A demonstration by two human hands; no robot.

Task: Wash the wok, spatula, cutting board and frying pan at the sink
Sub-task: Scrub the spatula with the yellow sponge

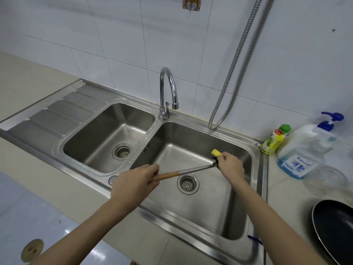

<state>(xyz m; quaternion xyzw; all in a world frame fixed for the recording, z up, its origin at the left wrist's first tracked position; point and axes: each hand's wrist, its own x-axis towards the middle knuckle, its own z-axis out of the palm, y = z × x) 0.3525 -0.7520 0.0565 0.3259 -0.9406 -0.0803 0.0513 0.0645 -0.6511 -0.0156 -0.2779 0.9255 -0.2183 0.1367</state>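
Note:
Over the right basin of the steel double sink (256, 150), my left hand (136, 180) grips the wooden handle of a spatula (191, 170) with a metal shaft. My right hand (230, 166) holds a yellow sponge (216, 152) with a dark scouring side against the spatula's far end, which it hides. A black frying pan (336, 226) lies on the counter at the lower right, partly cut off by the frame edge. No wok or cutting board is in view.
The chrome faucet (169, 92) stands between the basins with no water running. A yellow soap bottle (275, 139), a large pump bottle of blue liquid (305, 152) and a glass lid (328, 180) sit on the right counter. A metal hose (238, 64) hangs on the wall.

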